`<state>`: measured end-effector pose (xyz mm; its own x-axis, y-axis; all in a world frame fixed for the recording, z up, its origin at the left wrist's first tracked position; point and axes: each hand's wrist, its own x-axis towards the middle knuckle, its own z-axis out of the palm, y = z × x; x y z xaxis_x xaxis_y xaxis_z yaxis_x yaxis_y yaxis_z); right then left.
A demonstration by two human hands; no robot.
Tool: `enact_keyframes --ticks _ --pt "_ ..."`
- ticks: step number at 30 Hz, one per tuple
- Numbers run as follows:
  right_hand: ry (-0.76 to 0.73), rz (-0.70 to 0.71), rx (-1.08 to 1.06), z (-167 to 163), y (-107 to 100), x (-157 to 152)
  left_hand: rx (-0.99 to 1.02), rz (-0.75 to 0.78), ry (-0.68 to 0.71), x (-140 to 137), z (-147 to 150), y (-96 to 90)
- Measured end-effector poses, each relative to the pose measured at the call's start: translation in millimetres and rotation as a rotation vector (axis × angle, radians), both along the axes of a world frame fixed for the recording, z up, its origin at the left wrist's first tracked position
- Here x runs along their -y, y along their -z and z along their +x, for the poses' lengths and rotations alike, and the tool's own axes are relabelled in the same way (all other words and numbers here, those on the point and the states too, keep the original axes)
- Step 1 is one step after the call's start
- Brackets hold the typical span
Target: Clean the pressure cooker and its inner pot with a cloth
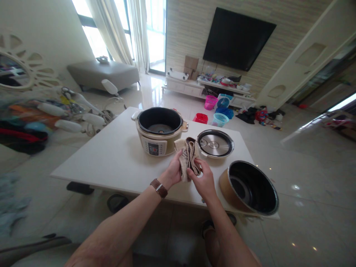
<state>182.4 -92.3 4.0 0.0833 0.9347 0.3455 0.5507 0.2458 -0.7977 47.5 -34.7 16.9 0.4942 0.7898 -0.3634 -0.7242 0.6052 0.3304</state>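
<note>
A folded beige and brown cloth (187, 157) is held between both hands above the front of the white table. My left hand (174, 168) grips its left side, a brown-strapped watch on the wrist. On the cloth's right edge, my right hand (203, 178) is closed with thumb and fingers around the folds. Just beyond, the electric pressure cooker body (154, 137) stands with its dark cavity uncovered and its control panel facing me. Its round lid (215, 144) lies with the metal inside up. The inner pot (247, 187), dark inside and golden outside, rests at the right front corner.
The white table (102, 159) carries these things. Beyond it on the floor are a red basket (200, 118), a light blue basket (220, 119) and a pink basket (211, 102). A lamp with white shades (93, 118) is left of the table. A television (239, 39) hangs on the far wall.
</note>
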Motion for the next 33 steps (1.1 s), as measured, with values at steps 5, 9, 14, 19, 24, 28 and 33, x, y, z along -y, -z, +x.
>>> enact_keyframes --ticks 5,9,14,19,24,28,33 --pt "0.154 -0.111 -0.265 -4.3 7.9 -1.9 -0.050 0.029 0.074 14.6 9.1 0.1" --pt "0.244 -0.094 -0.307 1.5 11.3 -7.7 -0.102 0.020 0.038 17.0 12.7 -1.4" --pt "0.394 -0.159 -0.376 23.4 16.9 -21.7 -0.213 -0.038 -0.011 4.8 5.6 0.7" --pt "0.387 -0.090 -0.355 31.6 11.5 -23.9 -0.356 -0.085 -0.059 -4.0 -4.3 14.7" --pt "0.124 -0.023 -0.036 -4.2 2.3 -6.2 -0.282 -0.008 -0.008 1.8 6.5 18.2" --pt "-0.075 -0.114 0.043 -23.9 -0.7 1.7 -0.174 -0.004 -0.043 3.6 11.5 14.1" --pt "-0.126 -0.160 -0.138 6.3 -7.5 -6.4 -0.264 0.011 0.073 -1.4 -0.6 13.2"
